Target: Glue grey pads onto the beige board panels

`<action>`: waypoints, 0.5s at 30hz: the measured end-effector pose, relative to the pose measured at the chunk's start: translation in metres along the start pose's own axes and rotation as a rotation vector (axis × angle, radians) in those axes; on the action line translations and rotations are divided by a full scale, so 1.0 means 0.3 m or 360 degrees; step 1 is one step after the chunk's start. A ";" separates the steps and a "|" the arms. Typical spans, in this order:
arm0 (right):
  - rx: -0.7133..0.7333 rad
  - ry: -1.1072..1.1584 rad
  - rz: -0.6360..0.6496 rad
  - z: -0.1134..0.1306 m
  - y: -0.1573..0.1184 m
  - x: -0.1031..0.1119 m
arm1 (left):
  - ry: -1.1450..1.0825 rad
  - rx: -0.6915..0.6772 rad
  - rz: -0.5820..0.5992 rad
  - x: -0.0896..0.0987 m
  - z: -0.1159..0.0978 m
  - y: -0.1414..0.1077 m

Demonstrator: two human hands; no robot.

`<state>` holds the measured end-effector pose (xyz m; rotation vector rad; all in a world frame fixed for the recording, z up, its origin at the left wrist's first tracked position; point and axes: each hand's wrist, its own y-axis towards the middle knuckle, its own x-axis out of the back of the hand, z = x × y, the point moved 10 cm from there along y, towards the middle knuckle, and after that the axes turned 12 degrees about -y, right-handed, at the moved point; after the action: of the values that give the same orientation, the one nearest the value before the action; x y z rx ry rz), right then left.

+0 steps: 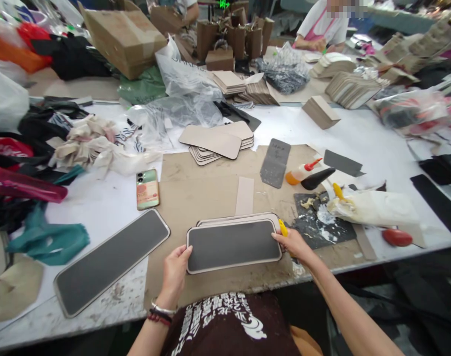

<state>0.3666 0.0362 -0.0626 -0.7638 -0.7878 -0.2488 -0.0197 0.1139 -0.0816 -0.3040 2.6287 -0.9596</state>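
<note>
A dark grey rounded panel point(234, 247) with a pale border is held level between both hands, over one or more similar pale-edged pieces point(240, 216). My left hand point(176, 267) pinches its left end, thumb on top. At its right end, my right hand point(290, 243) grips the corner, with a yellow-handled tool point(283, 228) also held in the fingers. Another grey panel point(112, 262) lies slanted at the left, touched by neither hand. Brown cardboard point(199, 190) is spread under the work.
Beyond the hands are stacked beige boards point(218, 140), a phone point(147, 189) and a grey template point(275, 163). A glue bottle point(301, 173), a glue-smeared dark board point(314, 232) and a red oval object point(397, 237) are at right. A person point(323, 27) works across the table.
</note>
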 end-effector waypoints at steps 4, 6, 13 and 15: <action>0.0006 -0.0054 -0.0023 -0.008 -0.002 -0.001 | -0.0010 0.0038 -0.0022 0.007 0.009 0.002; 0.0026 -0.0116 -0.0050 -0.002 -0.001 0.005 | -0.0001 0.0046 -0.0044 0.012 0.010 0.000; -0.0002 -0.0283 -0.0101 0.015 0.000 0.027 | 0.0009 0.0083 -0.0012 0.007 0.015 -0.004; 0.0001 -0.0300 -0.0109 0.022 0.001 0.030 | 0.0018 0.0060 -0.0039 0.008 0.008 -0.002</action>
<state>0.3694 0.0417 -0.0532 -0.7677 -0.9933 -0.2405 -0.0211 0.1112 -0.0834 -0.3232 2.6192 -1.0205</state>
